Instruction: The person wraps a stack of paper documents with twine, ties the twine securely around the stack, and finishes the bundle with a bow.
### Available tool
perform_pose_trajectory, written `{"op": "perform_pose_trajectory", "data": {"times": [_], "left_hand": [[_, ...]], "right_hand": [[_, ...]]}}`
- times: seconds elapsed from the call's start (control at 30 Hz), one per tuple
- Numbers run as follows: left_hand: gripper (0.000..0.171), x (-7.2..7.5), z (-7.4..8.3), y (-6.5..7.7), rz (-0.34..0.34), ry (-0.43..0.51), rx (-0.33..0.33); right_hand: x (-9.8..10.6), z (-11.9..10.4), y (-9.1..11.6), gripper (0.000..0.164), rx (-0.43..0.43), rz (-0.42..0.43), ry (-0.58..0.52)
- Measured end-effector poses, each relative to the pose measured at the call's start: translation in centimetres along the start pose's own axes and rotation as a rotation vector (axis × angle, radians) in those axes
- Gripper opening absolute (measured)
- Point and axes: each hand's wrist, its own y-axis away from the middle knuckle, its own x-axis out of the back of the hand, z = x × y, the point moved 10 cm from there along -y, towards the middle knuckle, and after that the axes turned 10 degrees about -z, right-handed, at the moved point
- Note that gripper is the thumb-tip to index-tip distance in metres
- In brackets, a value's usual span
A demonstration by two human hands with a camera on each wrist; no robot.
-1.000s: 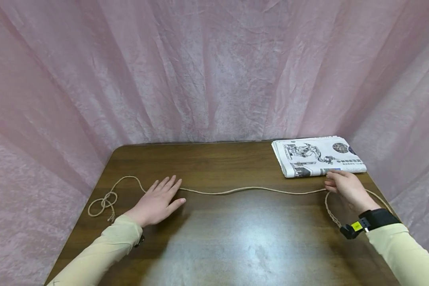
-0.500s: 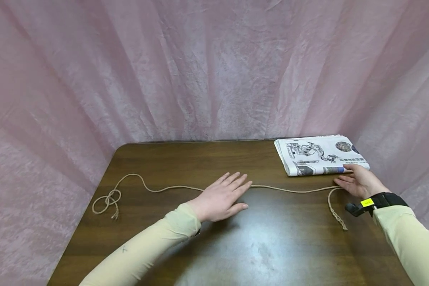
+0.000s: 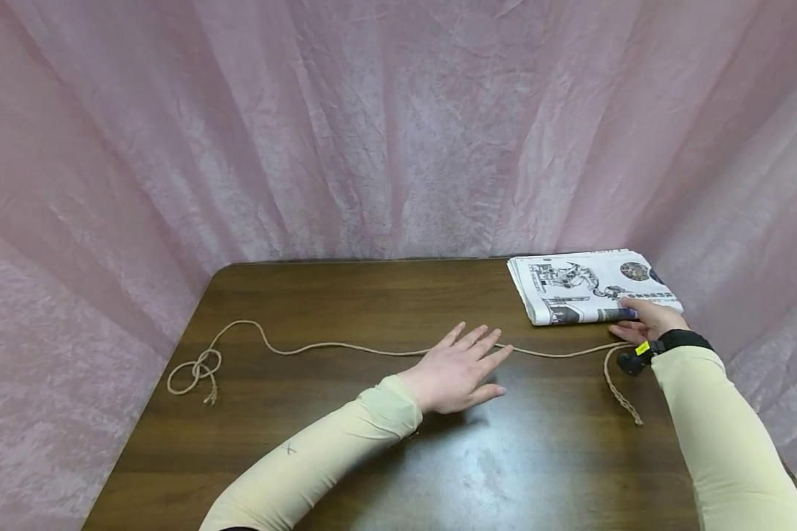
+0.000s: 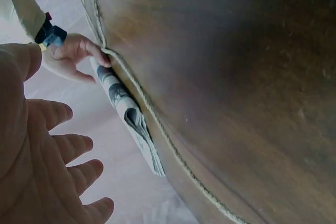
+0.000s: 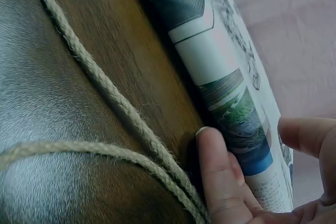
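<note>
Across the wooden table (image 3: 398, 295) runs a long beige rope (image 3: 332, 344), with a loose knot at its left and a braided loose end at its right. My left hand (image 3: 454, 369), palm down with fingers spread, lies over the rope's middle and holds nothing. At the front fold of a folded newspaper (image 3: 571, 276), my right hand (image 3: 651, 322) grips the right part, thumb over the top and fingers at the lower front edge. In the right wrist view, two strands of the rope (image 5: 105, 85) meet just beside those fingers (image 5: 215, 171).
Pink curtains (image 3: 385, 133) hang behind the table and along both sides. The newspaper lies at the table's back right corner, near the curtain. The rope's knot (image 3: 202, 365) lies near the left edge.
My left hand has slid right along the rope from the table's left part to past its middle. My right hand has left the rope's right end and come onto the newspaper's edge.
</note>
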Motion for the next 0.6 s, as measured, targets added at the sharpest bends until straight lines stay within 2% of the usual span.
{"op": "perform_pose_trajectory", "data": {"times": [0.13, 0.2, 0.3, 0.5, 0.6], "left_hand": [[0.07, -0.26, 0.25, -0.05, 0.005, -0.013, -0.004], [0.07, -0.3, 0.33, -0.07, 0.008, -0.016, -0.005], [0.07, -0.37, 0.44, -0.12, 0.014, -0.009, -0.008], [0.071, -0.56, 0.4, -0.13, 0.013, 0.004, -0.011], [0.071, -0.61, 0.18, -0.08, 0.01, 0.007, -0.003]], "right_hand": [[0.54, -0.07, -0.24, 0.022, 0.06, 0.188, 0.002], [0.73, -0.04, -0.04, 0.023, 0.098, 0.283, 0.01], [0.76, 0.0, 0.06, 0.025, 0.146, 0.35, 0.005], [0.76, 0.41, -0.19, 0.026, 0.148, 0.364, -0.097], [0.53, 0.33, -0.23, 0.045, 0.156, 0.371, -0.169]]}}
